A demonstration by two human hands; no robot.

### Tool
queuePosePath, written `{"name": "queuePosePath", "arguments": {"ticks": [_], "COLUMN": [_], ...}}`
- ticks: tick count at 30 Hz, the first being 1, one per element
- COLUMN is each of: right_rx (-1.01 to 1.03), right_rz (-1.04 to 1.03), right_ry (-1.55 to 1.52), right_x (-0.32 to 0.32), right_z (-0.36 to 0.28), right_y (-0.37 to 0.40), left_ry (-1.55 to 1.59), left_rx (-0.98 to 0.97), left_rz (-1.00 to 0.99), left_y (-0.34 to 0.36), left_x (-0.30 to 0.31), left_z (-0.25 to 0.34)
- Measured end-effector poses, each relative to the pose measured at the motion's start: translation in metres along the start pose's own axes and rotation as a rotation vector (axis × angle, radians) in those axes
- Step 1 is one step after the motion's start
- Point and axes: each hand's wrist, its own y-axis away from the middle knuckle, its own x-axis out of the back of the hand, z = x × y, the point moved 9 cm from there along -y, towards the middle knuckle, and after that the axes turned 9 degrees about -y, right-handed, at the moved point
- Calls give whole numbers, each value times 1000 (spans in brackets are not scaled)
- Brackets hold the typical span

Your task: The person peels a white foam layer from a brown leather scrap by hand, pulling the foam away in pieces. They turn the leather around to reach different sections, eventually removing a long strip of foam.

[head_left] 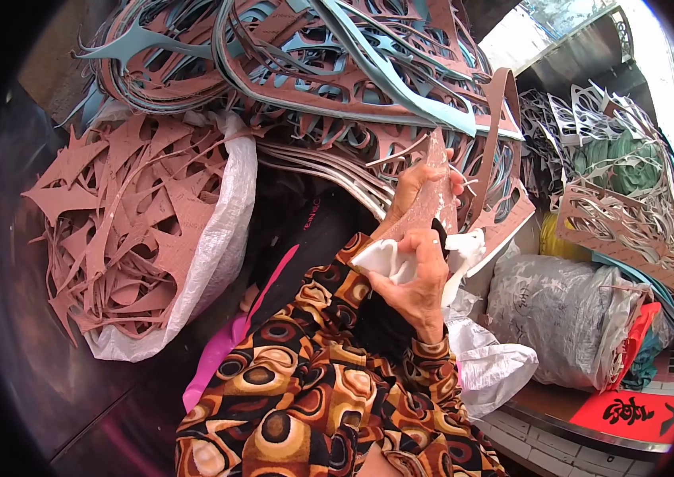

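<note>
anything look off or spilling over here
The white sack at the left looks overfull: reddish-brown scraps heap above its rim and jut out on the far left side. Whether any have fallen is unclear.

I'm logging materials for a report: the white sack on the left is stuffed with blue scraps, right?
Not quite: the colour is wrong. The head view shows the scraps in the white sack on the left are brownish pink, not blue.
</note>
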Motion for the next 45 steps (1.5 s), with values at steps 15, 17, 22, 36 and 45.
{"name": "queuePosePath", "arguments": {"ticks": [15, 17, 22, 36, 45], "right_rx": [175, 181, 130, 281, 202], "right_rz": [144, 116, 208, 175, 234], "right_ry": [18, 25, -68, 74, -33], "right_x": [22, 17, 28, 18, 32], "right_z": [-22, -18, -15, -20, -20], "right_y": [-4, 0, 6, 12, 7], "left_ry": [-180, -225, -256, -397, -454], "left_rx": [-59, -31, -21, -39, -22], "left_rz": [109, 134, 129, 131, 89], "left_y": [-18, -16, -17, -22, -29], "left_x": [-8, -4, -1, 2, 6], "left_z": [-3, -10, -17, -17, -23]}}
